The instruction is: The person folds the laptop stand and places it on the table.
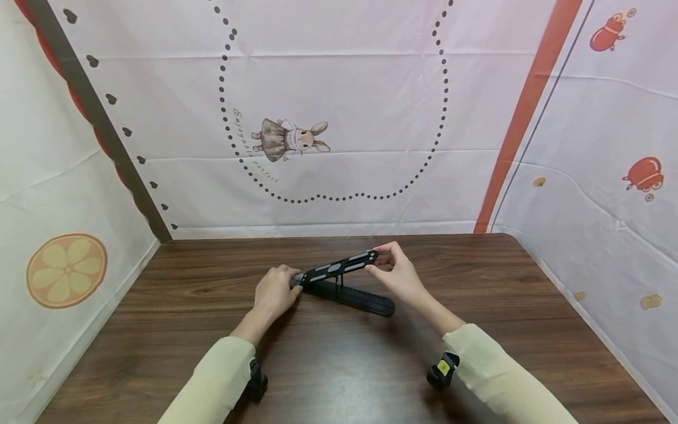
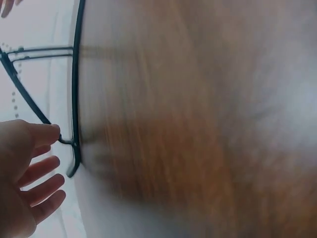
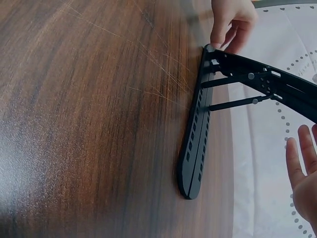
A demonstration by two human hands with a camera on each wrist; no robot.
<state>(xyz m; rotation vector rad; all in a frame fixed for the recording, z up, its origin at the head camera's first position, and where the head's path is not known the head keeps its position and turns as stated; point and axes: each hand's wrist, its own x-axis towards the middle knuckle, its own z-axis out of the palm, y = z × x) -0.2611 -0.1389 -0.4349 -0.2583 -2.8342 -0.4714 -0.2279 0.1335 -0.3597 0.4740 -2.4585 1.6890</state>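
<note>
A black hinged stand (image 1: 356, 297) lies on the table, its slotted base (image 3: 192, 148) flat and its upper arm (image 1: 339, 268) raised at an angle. Thin struts (image 3: 230, 103) join the two parts. My left hand (image 1: 274, 292) pinches the hinge end, at the left; in the left wrist view this hand (image 2: 25, 173) has its thumb and a finger at the joint. My right hand (image 1: 398, 277) holds the raised end of the upper arm between thumb and fingers. In the right wrist view part of the right hand (image 3: 306, 183) shows at the edge, its grip out of frame.
The brown wooden table (image 1: 175, 347) surrounds the stand. Behind it hangs a white printed cloth (image 1: 371, 118) with a rabbit figure, and more cloth borders both sides. A small black camera is strapped to each wrist.
</note>
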